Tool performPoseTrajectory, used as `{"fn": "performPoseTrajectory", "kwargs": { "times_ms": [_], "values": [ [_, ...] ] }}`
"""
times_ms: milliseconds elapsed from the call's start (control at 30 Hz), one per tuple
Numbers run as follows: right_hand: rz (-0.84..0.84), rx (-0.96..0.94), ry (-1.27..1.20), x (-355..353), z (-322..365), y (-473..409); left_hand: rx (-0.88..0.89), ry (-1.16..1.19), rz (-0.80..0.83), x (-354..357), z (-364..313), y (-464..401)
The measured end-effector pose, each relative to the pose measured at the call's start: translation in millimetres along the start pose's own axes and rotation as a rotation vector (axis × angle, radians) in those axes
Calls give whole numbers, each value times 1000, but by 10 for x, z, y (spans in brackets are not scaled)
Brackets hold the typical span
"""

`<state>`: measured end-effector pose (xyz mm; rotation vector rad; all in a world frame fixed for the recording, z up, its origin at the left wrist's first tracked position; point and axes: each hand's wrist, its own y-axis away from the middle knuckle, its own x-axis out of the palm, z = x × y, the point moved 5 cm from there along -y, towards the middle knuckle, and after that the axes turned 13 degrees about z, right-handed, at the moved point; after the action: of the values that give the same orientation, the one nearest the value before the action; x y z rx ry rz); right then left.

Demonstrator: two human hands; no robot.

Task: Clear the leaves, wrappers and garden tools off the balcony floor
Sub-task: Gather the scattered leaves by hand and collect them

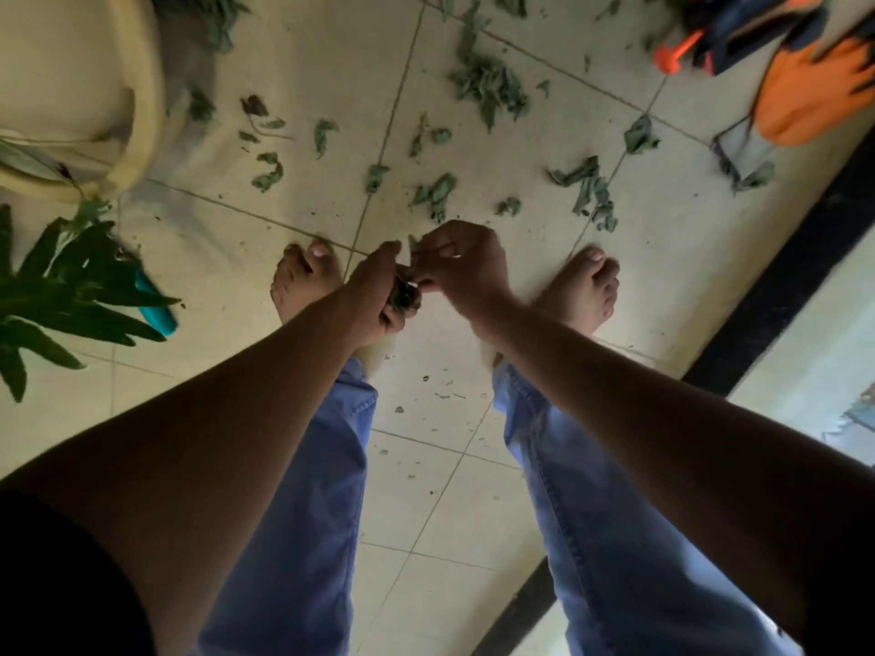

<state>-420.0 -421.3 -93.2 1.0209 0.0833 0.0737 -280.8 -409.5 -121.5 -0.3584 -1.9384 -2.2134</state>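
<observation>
Between two bare feet, the left hand (374,300) grips a bunch of picked-up leaves (403,295). Touching that bunch, the right hand (461,265) pinches it with curled fingers. Just past the hands, loose leaves (487,82) lie all over the floor (303,63). Far off to the right sit orange gloves (814,92).

The floor tiles (293,63) are pale cream with thin dark lines between them. The leaves (490,85) scattered on them are dull green. At far right, a glove (814,94) is bright orange. The person's trousers (303,490) are blue.
</observation>
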Motion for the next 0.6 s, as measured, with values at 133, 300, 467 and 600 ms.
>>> {"fn": "performPoseTrajectory", "kwargs": {
  "times_ms": [133, 300, 467, 600],
  "values": [
    [121, -137, 503, 481, 138, 157, 95, 42, -24, -291, 21, 34],
    [78, -183, 526, 485, 139, 49, 19, 136, 25, -481, 233, 73],
    [-107, -265, 1177, 229, 154, -385, 0, 120, -10, -665, 400, 147],
    [-27, -247, 1427, 202, 204, -666, 87, -7, -116, -793, 370, 175]
  ]
}}
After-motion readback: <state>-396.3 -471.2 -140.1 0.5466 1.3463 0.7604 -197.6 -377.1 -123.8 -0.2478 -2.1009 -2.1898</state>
